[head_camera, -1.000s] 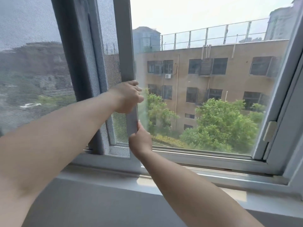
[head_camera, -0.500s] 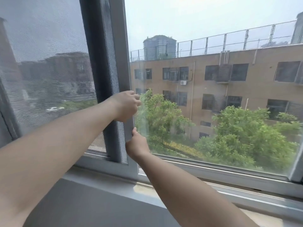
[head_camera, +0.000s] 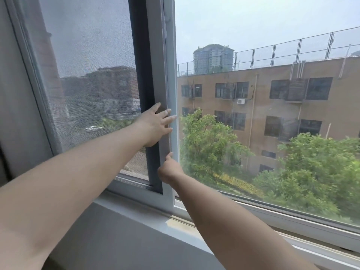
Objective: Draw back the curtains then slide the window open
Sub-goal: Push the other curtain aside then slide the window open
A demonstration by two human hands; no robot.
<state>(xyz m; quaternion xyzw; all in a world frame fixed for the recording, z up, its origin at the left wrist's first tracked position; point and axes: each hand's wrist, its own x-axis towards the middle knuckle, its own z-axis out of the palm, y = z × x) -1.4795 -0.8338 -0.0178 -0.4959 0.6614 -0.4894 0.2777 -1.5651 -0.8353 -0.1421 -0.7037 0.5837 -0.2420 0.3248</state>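
The sliding window sash (head_camera: 158, 55) has a pale grey upright stile, standing in front of a dark stile (head_camera: 139, 75) of the meshed pane (head_camera: 87, 65) on the left. My left hand (head_camera: 155, 123) lies flat on the sash stile with fingers spread, fingertips at its right edge. My right hand (head_camera: 168, 170) is lower on the same stile, thumb up along its face and fingers curled at the edge. To the right, the view outside (head_camera: 263, 123) is unmeshed; I cannot tell whether glass is there. No curtain is in view.
A white sill (head_camera: 136, 217) runs below the window, with the bottom track (head_camera: 282, 217) leading off to the right. A grey wall (head_camera: 13, 94) borders the window on the left. Outside are a tan building and green trees.
The sash stile has slid left until it covers the strip of mesh beside the dark stile. My left hand has gone from gripping the stile to resting flat on it.
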